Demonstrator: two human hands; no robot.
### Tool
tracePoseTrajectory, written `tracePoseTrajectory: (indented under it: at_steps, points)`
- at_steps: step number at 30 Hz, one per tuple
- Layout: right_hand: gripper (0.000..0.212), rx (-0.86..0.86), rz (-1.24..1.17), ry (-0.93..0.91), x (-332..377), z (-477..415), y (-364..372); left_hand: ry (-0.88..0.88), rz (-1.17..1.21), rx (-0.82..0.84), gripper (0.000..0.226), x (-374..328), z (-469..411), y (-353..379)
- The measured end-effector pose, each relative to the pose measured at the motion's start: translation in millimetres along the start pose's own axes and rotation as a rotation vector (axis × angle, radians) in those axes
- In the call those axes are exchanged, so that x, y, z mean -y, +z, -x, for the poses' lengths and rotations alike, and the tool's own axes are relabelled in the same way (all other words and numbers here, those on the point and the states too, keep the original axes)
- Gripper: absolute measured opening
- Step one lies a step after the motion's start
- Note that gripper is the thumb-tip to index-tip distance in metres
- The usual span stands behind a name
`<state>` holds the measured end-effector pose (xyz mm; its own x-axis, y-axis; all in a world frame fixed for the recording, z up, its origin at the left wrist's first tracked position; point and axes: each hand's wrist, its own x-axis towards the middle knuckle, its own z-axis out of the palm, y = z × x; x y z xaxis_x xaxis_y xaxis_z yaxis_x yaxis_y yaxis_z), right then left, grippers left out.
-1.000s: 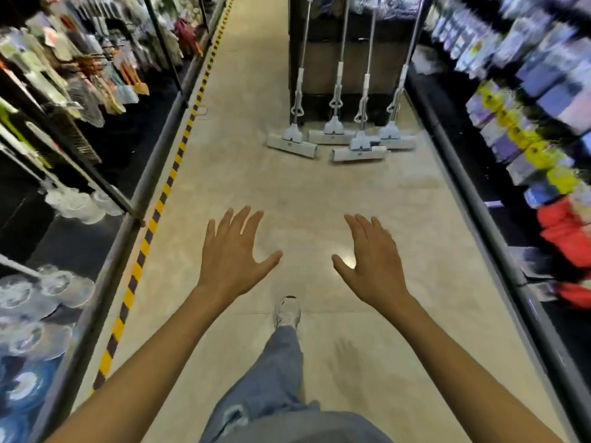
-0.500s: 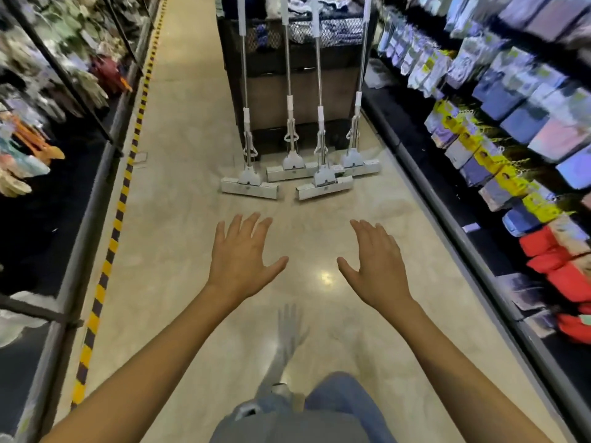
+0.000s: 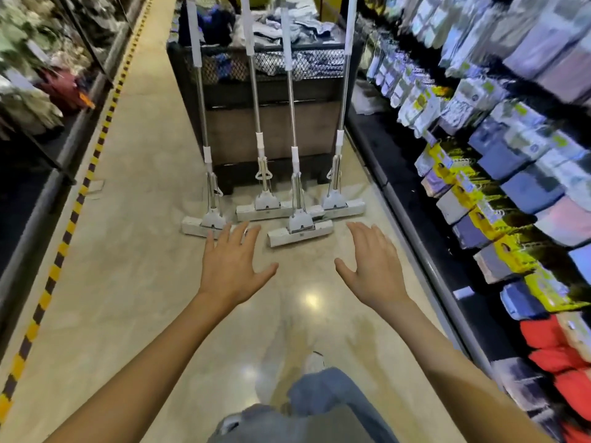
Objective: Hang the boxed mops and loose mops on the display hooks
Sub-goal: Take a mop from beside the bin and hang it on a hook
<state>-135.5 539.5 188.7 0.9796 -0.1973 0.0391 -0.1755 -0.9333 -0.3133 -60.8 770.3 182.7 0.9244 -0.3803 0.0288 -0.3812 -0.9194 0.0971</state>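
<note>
Several loose sponge mops stand upright on the floor, their metal handles leaning against a black mesh bin (image 3: 265,91). The leftmost mop (image 3: 204,223) has its white head just beyond my left hand (image 3: 232,266). Another mop (image 3: 299,231) stands in front of the middle, and the rightmost mop (image 3: 340,204) is beside the right shelf. My right hand (image 3: 374,266) is stretched forward, fingers straight, palm down, holding nothing. My left hand is the same, fingers spread. Both hands hover short of the mop heads, touching nothing.
The aisle floor (image 3: 134,266) is beige tile with a yellow-black stripe (image 3: 64,241) along the left shelf base. Packaged goods hang on the right shelving (image 3: 499,193). The bin holds folded textiles (image 3: 287,24). My leg in jeans (image 3: 323,398) is below.
I have walked down the aisle; the mops and bin are much closer now. Both hands stay outstretched and open in the same pose.
</note>
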Motion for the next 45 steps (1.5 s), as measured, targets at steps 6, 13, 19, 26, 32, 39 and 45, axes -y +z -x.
tracePoseTrajectory:
  at_steps: [6, 13, 19, 26, 32, 39, 45]
  points:
    - [0.064, 0.009, 0.078, -0.102, -49.8, -129.1, -27.8, -0.068, 0.013, -0.030, 0.072, -20.9, -116.6, -8.6]
    - [0.066, 0.035, 0.095, -0.112, -84.0, -268.9, -17.9, -0.127, 0.035, -0.002, 0.077, -15.8, -246.0, 12.8]
    - [0.067, 0.099, 0.106, -0.131, -92.9, -417.7, 5.6, -0.164, 0.070, 0.040, 0.080, -2.6, -376.5, 36.5]
    - [0.068, 0.155, 0.103, -0.207, -81.4, -579.2, 22.9, -0.196, 0.064, 0.123, 0.082, 17.2, -522.1, 47.2]
    - [0.072, 0.247, 0.055, -0.255, -85.9, -682.5, 64.8, -0.205, 0.073, 0.186, 0.085, 32.3, -607.0, 98.8]
    - [0.087, 0.355, -0.498, -0.064, -96.3, -800.9, 167.6, -0.224, 0.308, 0.221, 0.081, 48.6, -707.4, 220.0]
    - [0.060, 0.461, -0.930, -0.059, -101.3, -867.4, 235.4, -0.438, 1.118, 0.263, 0.065, 59.9, -773.4, 315.1]
